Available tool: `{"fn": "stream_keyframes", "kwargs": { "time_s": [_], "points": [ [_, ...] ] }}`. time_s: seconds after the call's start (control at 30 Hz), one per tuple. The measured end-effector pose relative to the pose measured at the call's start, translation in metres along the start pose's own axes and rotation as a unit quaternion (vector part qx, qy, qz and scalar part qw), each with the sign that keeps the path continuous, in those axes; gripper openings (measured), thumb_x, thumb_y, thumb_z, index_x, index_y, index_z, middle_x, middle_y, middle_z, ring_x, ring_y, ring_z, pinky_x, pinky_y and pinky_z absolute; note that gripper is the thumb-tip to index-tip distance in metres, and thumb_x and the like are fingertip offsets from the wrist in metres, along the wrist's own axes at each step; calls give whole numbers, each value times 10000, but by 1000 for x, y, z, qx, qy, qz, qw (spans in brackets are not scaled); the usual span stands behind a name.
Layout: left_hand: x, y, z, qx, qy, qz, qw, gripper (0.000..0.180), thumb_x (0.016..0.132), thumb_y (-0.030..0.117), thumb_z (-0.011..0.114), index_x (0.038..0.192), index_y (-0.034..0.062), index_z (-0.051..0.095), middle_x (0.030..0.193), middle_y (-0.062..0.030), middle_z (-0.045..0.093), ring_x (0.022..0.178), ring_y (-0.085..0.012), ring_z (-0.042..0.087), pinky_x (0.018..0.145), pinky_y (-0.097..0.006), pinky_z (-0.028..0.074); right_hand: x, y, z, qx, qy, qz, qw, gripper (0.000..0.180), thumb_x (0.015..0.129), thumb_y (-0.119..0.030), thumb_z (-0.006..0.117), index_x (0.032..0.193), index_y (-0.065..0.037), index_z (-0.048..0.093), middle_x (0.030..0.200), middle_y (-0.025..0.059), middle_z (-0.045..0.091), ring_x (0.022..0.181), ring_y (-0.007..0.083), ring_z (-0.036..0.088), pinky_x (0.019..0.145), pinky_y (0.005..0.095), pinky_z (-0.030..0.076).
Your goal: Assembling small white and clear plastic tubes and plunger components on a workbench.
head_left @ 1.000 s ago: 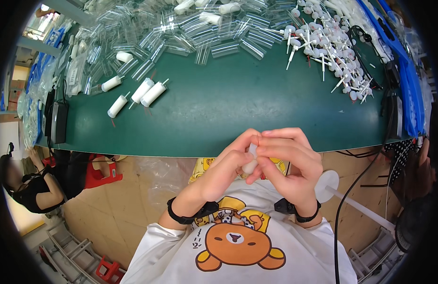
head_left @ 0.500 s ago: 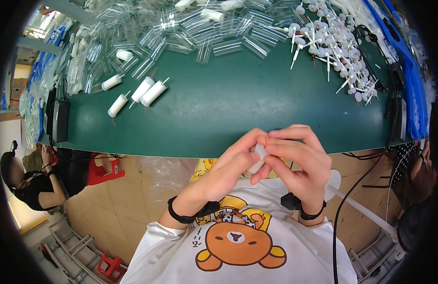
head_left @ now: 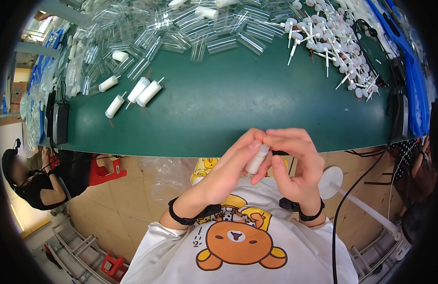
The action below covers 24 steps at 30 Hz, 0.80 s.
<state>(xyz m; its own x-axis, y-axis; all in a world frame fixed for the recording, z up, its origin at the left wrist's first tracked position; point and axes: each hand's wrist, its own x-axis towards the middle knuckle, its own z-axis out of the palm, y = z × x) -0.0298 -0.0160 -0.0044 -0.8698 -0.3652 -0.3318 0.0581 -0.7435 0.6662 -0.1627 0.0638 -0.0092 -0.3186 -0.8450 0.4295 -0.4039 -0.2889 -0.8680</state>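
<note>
Just off the near table edge, my left hand [head_left: 228,171] grips a small white cylinder [head_left: 254,162] between thumb and fingers. Its upper end has a translucent cap, and a thin red wire [head_left: 263,136] rises from there. Beside it, my right hand [head_left: 297,163] has its fingertips by the capped end, with the thumb spread away from the cylinder. Part of the cylinder is hidden by my left fingers. On the left of the table lie several similar white cylinders [head_left: 149,93] with thin white stems; red wires show by some.
Clear plastic tubes [head_left: 222,43] are heaped along the far side. White stemmed discs [head_left: 328,47] with red wires pile up at the far right. A black power adapter [head_left: 61,123] stands at the left edge. A black cable [head_left: 344,203] hangs at my right. Another person [head_left: 41,184] sits at left.
My right thumb has lifted off the cylinder and the right hand has opened out. More of the white cylinder and the red wire now shows. My left hand keeps its hold.
</note>
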Motion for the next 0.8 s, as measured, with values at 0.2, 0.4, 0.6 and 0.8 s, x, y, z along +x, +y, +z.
{"fn": "stream_keyframes", "kwargs": {
  "time_s": [0.2,0.4,0.6,0.8],
  "points": [
    [0,-4,1,49,-12,6,999,138,961,186,317,961,68,389,669,-16,446,584,-64,379,602,-221,324,-6,4,-6,54,-6,-8,998,180,710,127,514,837,8,466,940,170,669,967,268,586,722,322,515],
    [-14,-22,-8,65,-40,3,997,137,934,160,330,966,55,414,671,-12,438,581,-60,358,572,-216,308,-15,-7,-12,12,-69,19,997,165,735,117,494,852,5,468,899,152,678,927,245,595,691,310,500],
    [-30,-28,-7,43,-33,-28,998,107,926,137,433,970,41,456,756,-24,488,659,-85,442,638,-228,379,-36,-17,-9,100,11,152,983,123,793,94,495,885,15,479,891,145,678,868,199,620,747,309,484],
    [-30,-46,-13,-2,-21,-73,997,120,954,154,444,1009,48,444,778,-35,494,654,-105,455,620,-247,395,-36,-16,-25,106,-95,308,941,102,861,7,502,959,21,479,891,119,666,866,153,622,786,294,470]
  ]
}}
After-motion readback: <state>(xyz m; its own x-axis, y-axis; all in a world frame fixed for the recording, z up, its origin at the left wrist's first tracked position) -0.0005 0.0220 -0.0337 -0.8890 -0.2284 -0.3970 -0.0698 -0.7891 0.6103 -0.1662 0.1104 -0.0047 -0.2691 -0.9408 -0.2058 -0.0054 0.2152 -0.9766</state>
